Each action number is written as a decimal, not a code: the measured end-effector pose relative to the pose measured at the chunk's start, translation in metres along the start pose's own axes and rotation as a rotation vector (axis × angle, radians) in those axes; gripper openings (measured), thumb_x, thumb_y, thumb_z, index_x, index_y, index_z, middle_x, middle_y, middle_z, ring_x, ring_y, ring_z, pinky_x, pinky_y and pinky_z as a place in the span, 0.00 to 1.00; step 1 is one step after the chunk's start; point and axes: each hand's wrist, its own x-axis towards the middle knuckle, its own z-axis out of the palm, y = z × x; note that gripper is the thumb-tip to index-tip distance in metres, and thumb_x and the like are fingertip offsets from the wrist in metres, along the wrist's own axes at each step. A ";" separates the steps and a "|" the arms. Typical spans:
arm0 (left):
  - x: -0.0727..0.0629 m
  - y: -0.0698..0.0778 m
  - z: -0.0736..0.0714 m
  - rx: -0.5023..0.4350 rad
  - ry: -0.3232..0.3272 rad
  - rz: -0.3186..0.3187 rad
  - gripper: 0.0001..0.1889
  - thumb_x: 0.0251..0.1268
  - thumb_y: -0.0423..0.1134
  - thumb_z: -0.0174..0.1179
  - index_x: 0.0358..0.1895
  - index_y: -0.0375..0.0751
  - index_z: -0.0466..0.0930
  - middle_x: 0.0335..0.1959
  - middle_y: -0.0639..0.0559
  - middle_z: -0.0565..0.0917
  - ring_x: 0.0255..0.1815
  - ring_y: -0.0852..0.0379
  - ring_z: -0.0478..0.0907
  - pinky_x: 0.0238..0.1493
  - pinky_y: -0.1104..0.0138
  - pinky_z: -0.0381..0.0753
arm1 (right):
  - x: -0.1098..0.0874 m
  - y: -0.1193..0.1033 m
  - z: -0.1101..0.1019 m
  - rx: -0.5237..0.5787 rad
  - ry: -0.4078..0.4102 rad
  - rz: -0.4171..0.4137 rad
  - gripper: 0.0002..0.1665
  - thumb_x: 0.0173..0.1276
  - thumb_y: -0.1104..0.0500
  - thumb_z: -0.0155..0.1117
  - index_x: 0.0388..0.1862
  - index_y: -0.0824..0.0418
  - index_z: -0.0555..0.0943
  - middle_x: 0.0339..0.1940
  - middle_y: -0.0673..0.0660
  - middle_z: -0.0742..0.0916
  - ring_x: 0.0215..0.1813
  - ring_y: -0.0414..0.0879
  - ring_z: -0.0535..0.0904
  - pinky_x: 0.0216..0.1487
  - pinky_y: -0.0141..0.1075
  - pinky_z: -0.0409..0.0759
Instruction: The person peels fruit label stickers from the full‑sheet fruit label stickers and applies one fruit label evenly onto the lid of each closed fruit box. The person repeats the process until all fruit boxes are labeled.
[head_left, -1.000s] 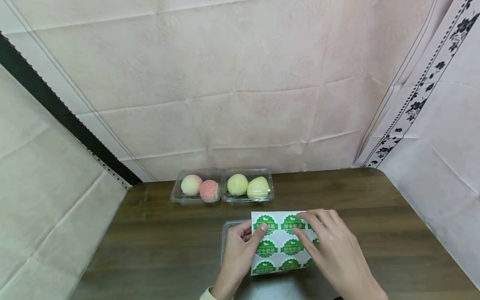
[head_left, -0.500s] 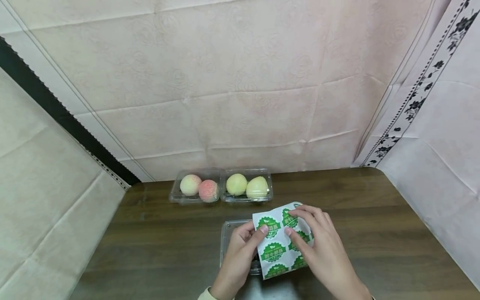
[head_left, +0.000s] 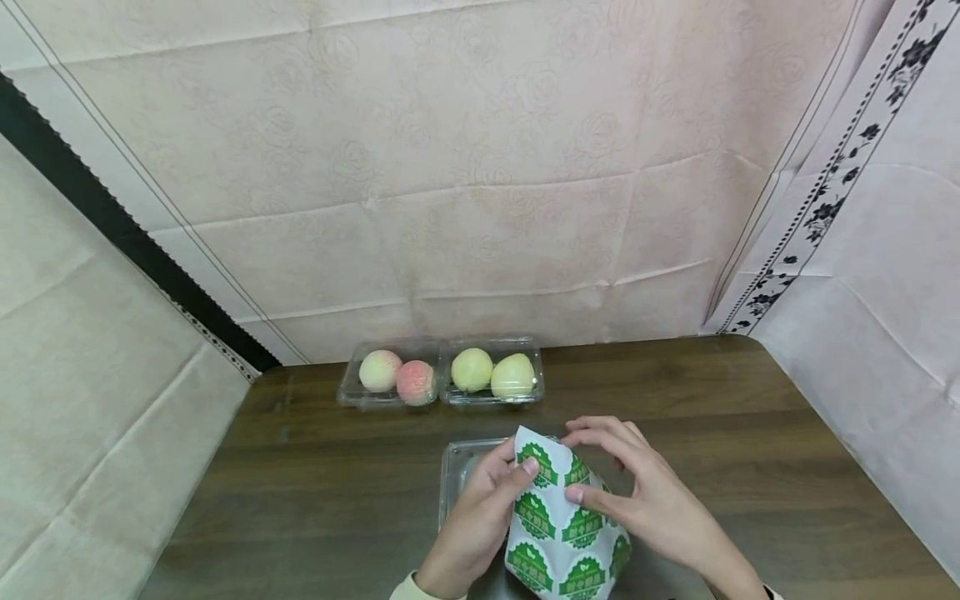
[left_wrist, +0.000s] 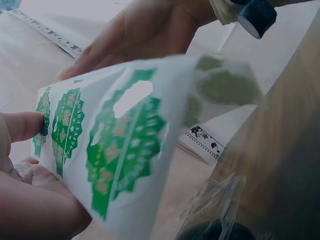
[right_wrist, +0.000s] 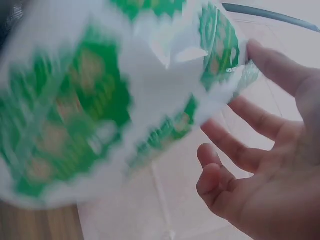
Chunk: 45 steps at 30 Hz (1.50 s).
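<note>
A white sheet of round green stickers (head_left: 558,521) is bent into a curve between my hands. My left hand (head_left: 480,508) pinches its left edge, thumb on the printed face. On the right side, my right hand (head_left: 645,492) has its thumb on the printed face and its fingers behind the upper edge, as the right wrist view also shows. Part of the sheet (left_wrist: 125,135) bows toward the left wrist camera. Under the sheet and left hand stands a clear plastic box (head_left: 452,475), mostly hidden. Something dark shows by clear plastic (left_wrist: 232,192) low in the left wrist view.
Two clear plastic boxes stand side by side at the table's back. The left box (head_left: 350,392) holds a pale peach (head_left: 379,371) and a pinker one (head_left: 416,382). Two yellow-green fruits (head_left: 513,376) sit in the right box (head_left: 538,392). Cloth walls (head_left: 480,167) surround the wooden table (head_left: 322,492).
The sticker sheet has gone from nearly flat to curved, and its lower part has swung toward me. My right hand has shifted left and its thumb lower on the sheet. The back boxes stay put.
</note>
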 end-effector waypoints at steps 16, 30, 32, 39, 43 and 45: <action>-0.003 0.004 0.009 0.151 -0.066 -0.058 0.21 0.85 0.39 0.50 0.72 0.38 0.65 0.48 0.41 0.87 0.42 0.55 0.89 0.44 0.63 0.90 | 0.001 0.017 -0.010 0.065 -0.205 -0.099 0.17 0.67 0.55 0.79 0.51 0.41 0.83 0.53 0.42 0.86 0.62 0.40 0.80 0.69 0.40 0.76; 0.000 -0.004 0.016 0.870 0.291 0.318 0.07 0.72 0.42 0.70 0.48 0.55 0.83 0.49 0.63 0.81 0.51 0.60 0.77 0.55 0.61 0.80 | 0.004 0.021 -0.013 0.333 -0.355 0.059 0.06 0.77 0.60 0.68 0.49 0.54 0.87 0.42 0.49 0.89 0.42 0.35 0.83 0.42 0.34 0.85; 0.000 -0.003 0.015 0.898 0.256 0.379 0.05 0.72 0.39 0.69 0.43 0.56 0.85 0.44 0.63 0.84 0.47 0.64 0.80 0.52 0.62 0.83 | 0.004 0.021 -0.013 0.321 -0.331 0.070 0.05 0.77 0.60 0.68 0.49 0.54 0.87 0.42 0.48 0.89 0.42 0.36 0.83 0.41 0.34 0.85; -0.001 -0.002 0.012 0.891 0.121 0.428 0.06 0.72 0.36 0.68 0.47 0.50 0.86 0.42 0.61 0.87 0.42 0.68 0.82 0.43 0.65 0.87 | 0.004 0.021 -0.010 0.252 -0.253 0.068 0.03 0.76 0.58 0.69 0.45 0.52 0.86 0.37 0.46 0.86 0.37 0.34 0.80 0.35 0.33 0.83; -0.001 -0.002 0.012 0.907 0.094 0.442 0.06 0.72 0.39 0.70 0.47 0.48 0.87 0.41 0.61 0.87 0.41 0.69 0.82 0.43 0.65 0.87 | 0.003 0.024 -0.006 0.202 -0.195 0.005 0.05 0.74 0.61 0.71 0.43 0.51 0.87 0.37 0.44 0.86 0.37 0.33 0.79 0.33 0.32 0.83; -0.001 -0.002 0.012 0.905 0.096 0.438 0.05 0.72 0.40 0.70 0.46 0.48 0.88 0.39 0.61 0.87 0.40 0.70 0.82 0.42 0.65 0.88 | 0.003 0.026 -0.004 0.188 -0.171 -0.027 0.06 0.72 0.62 0.72 0.42 0.50 0.87 0.36 0.44 0.86 0.36 0.32 0.78 0.31 0.32 0.82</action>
